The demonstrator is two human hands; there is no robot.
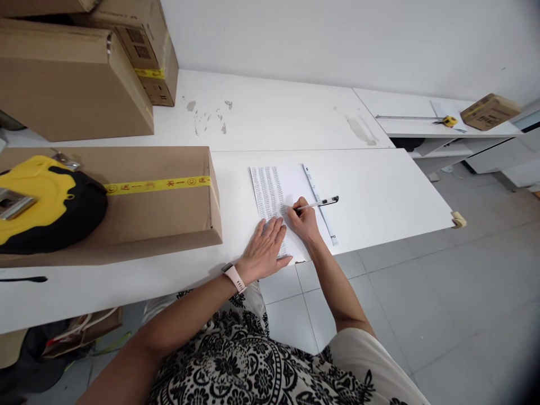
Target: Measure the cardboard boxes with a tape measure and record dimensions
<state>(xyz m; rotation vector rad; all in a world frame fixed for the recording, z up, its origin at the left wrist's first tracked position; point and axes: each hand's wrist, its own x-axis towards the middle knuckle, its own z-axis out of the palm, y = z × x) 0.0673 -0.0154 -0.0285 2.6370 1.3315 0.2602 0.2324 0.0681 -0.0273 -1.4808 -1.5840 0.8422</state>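
Note:
A white sheet of paper (295,183) lies on the table, with columns of small dark marks down its left part. My right hand (304,222) grips a pen (323,202) with a clear barrel, its black end pointing up and right. The pen's tip is hidden by my fingers, close to the rightmost column. My left hand (264,247) rests flat over the lower left of the sheet, fingers spread, holding nothing. Along the sheet's right edge shows a light-blue printed strip (324,216); whether it belongs to another sheet underneath I cannot tell.
Left of the paper lies a long taped cardboard box (169,216) with a yellow-and-black tape measure (50,202) on top. More cardboard boxes (76,84) stand behind it. Far right, a small box (489,112) and another tape measure (449,121) rest on a shelf. The table corner (458,219) has a padded guard.

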